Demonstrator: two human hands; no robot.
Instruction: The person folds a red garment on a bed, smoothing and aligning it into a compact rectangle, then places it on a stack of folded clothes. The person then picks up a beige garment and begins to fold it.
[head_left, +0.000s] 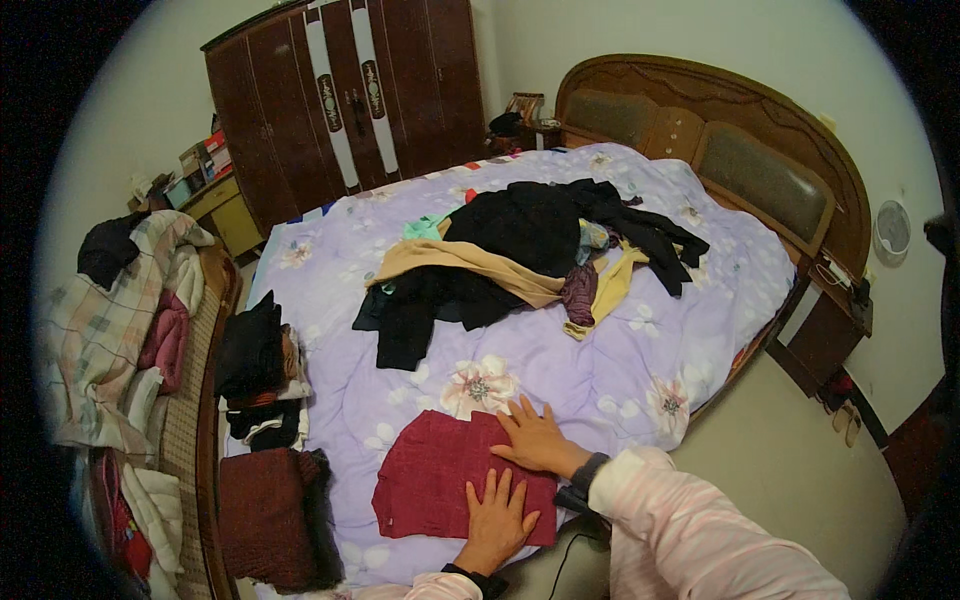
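Note:
A dark red garment (431, 480) lies folded into a flat, roughly rectangular shape on the near edge of a lilac floral quilt (345, 420). My left hand (499, 521) rests palm down on its near right part, fingers spread. Farther up, my right hand (540, 439) presses flat across the garment's upper right edge, also with spread fingers. Neither hand grips anything. Both wrists show dark cuffs under pale pink striped sleeves (690, 517).
Mid-bed lies a loose heap of black clothes (517, 232) with a tan garment (465, 259) and a yellow one (619, 281). Folded stacks, including a dark maroon knit (262, 517) and black clothes (251, 349), line the left edge. A sofa (199, 352) holding more clothes stands beyond.

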